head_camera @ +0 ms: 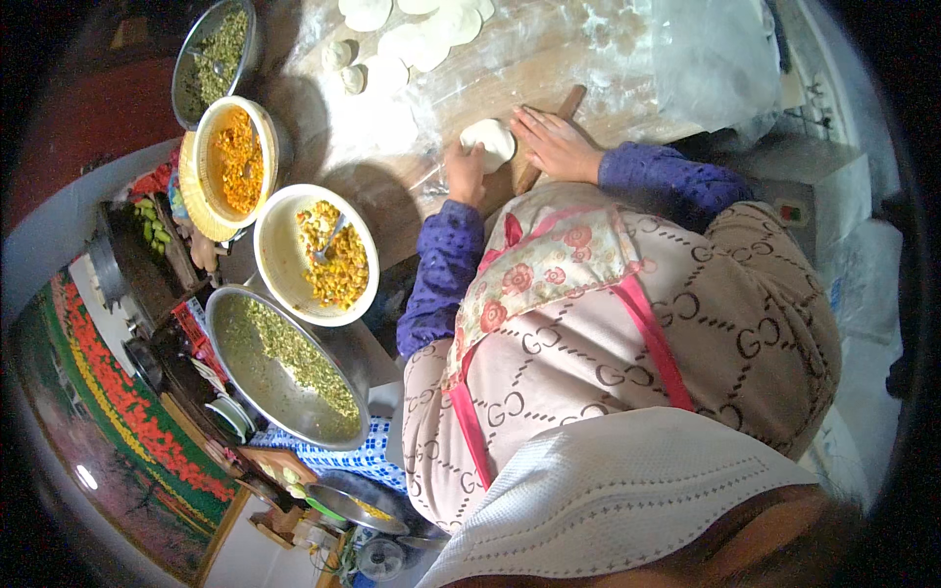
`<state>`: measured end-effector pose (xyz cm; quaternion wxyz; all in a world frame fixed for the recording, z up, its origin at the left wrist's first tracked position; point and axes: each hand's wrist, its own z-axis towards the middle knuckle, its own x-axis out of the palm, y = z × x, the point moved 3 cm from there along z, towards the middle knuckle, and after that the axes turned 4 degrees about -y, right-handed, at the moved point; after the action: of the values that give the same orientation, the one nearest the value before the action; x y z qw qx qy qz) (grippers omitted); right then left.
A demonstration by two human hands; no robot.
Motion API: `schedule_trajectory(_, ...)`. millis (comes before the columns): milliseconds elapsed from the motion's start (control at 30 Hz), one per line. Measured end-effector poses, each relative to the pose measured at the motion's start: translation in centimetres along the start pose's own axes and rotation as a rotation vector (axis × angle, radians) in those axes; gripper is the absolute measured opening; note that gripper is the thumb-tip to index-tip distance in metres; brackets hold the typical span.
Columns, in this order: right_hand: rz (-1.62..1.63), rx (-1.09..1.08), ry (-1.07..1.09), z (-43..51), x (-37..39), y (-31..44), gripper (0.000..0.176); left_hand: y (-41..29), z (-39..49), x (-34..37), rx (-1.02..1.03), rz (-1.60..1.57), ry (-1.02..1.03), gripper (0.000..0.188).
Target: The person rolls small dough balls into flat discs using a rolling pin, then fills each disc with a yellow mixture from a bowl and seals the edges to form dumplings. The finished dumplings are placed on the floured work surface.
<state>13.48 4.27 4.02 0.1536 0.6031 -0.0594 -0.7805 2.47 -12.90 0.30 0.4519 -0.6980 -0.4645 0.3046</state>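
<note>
A round, flat piece of white dough (491,142) lies on the floured wooden board (470,99). My left hand (466,175) pinches its near-left edge between thumb and bent fingers. Just to the right, my right hand (555,143) rests flat, fingers stretched out, over a wooden rolling pin (572,101). Both ends of the pin show beyond the hand, while its middle is hidden under the palm. Farther up the board are several overlapping dough rounds (415,45) and two small dough lumps (353,79).
To the left stand a cream bowl (268,253) of yellow chopped filling with a spoon, another bowl (206,176) of orange filling, and metal bowls (231,345) (252,44) of green filling. Clear plastic sheeting (713,66) covers the board's right side.
</note>
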Motion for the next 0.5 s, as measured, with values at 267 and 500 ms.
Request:
schedule_trajectory(267,-0.003,0.0,-0.115,7.1,2.0,0.9,0.061,0.7,1.1,0.3,0.217,0.829,0.144,0.041)
schedule_trajectory(500,0.007,-0.053,0.06,1.2,0.2,0.1,0.059,1.0,0.7,-1.3,0.136,0.157,0.015,0.023)
